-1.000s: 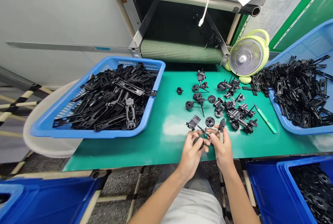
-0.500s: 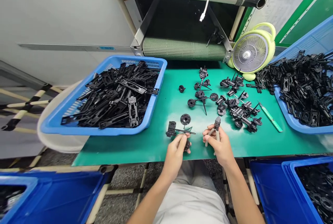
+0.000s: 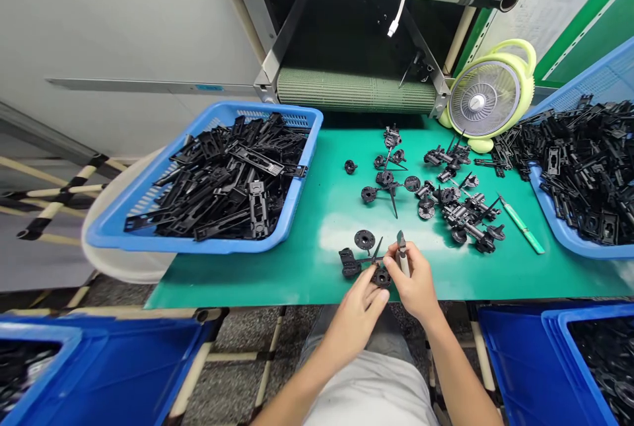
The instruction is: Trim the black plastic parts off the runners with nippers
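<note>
The left hand [image 3: 354, 327] and the right hand [image 3: 415, 284] are close together over a black plastic part [image 3: 381, 276], which lies at the front of the green table mat [image 3: 307, 277]. This part has a round disc [image 3: 364, 239] and a square block [image 3: 349, 263], joined by thin plastic arms. The fingers of the left hand are bent and touch the part, but I cannot tell if they grip it. The fingers of the right hand are closed around a small cutter [image 3: 403, 261] with a gray handle, and its tip points up.

Behind the hands, a group of other black parts [image 3: 446, 205] lies on the mat. A green craft knife [image 3: 521, 233] lies to the right of them. Blue baskets [image 3: 198, 244] and [image 3: 569, 248] full of black pieces stand on both sides. A small fan [image 3: 484, 99] stands behind, next to a green belt [image 3: 356, 90].
</note>
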Demonstrator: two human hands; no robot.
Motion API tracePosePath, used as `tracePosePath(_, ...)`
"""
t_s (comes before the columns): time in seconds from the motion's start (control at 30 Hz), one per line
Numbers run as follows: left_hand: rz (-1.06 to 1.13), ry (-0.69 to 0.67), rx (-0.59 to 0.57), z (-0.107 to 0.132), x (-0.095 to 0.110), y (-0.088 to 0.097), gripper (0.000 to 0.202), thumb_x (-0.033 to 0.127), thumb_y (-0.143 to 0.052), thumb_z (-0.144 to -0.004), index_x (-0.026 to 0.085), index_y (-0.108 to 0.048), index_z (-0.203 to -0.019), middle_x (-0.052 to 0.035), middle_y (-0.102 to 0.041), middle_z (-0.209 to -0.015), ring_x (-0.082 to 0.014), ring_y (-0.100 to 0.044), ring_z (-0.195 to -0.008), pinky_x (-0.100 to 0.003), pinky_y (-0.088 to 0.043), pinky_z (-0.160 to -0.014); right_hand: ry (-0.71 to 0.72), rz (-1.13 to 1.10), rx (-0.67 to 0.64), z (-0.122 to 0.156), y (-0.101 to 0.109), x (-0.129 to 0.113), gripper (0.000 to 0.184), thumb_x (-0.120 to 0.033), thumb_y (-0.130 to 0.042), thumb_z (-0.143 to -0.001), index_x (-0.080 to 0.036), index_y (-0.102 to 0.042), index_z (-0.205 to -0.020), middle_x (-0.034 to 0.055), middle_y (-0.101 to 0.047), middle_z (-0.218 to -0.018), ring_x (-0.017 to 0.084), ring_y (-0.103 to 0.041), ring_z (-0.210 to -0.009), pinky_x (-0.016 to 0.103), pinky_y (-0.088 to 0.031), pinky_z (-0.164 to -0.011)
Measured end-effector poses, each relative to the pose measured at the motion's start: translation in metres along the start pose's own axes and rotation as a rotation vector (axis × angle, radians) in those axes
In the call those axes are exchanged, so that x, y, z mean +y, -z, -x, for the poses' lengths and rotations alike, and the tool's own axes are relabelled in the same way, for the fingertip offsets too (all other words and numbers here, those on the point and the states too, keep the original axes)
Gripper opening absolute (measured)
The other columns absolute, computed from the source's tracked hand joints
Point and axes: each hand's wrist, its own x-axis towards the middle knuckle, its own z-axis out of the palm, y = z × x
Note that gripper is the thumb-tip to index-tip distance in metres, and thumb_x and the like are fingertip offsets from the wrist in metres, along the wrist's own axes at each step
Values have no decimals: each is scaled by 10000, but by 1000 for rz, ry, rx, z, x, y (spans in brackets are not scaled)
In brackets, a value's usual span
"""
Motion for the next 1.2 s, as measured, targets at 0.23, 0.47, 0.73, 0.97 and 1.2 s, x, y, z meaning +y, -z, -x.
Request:
tracePosePath(0.23, -174, -231, 445, 12, 5, 43, 476, 515, -579, -837, 190, -597, -1184, -107, -660, -1023, -206, -663, -783, -333, -563, -698, 4, -110, 93, -1, 4, 8, 207, -377, -618, -833, -207, -516, -893, -11, -527, -781, 130, -509, -663, 272, -453, -646)
tracePosePath(0.47, 112, -92, -37, -48, 20, 10, 434, 632, -422, -868, 201, -471, -870, 32, -505, -702, -90, -497, -476, -209, -380, -422, 61, -104, 156, -3, 19, 6, 236, -379, -641, -816, -202, -508, -897, 0, -549, -785, 135, -530, -658, 291, -464, -654)
tracePosePath(0.73, -231, -250, 164, -80, 30, 13, 295, 455, -430, -912, 210, -458, -749, 40, -430, -607, -118, -439, -538, -238, -368, -509, 297, 238, 309, -9, 24, -14, 120, -295, -613, -857, -200, -545, -885, 8, -596, -786, 147, -558, -691, 279, -456, -666)
tracePosePath(0.97, 494, -65, 48, -35, 52, 22, 401, 592, -567, -825, 202, -473, -847, 57, -490, -692, -67, -493, -415, -190, -361, -371, 565, 592, 237, -47, 35, -8, 45, -236, -570, -853, -210, -579, -888, 45, -622, -819, 198, -580, -761, 338, -458, -726)
tracePosePath(1.2, 649, 25, -193, -4, 68, 7, 434, 587, -548, -850, 156, -575, -807, 26, -552, -592, -68, -511, -359, -175, -363, -357, 709, 920, 76, -28, 46, -27, 293, -180, -587, -845, -203, -636, -1132, 116, -629, -1017, 270, -576, -947, 427, -452, -820)
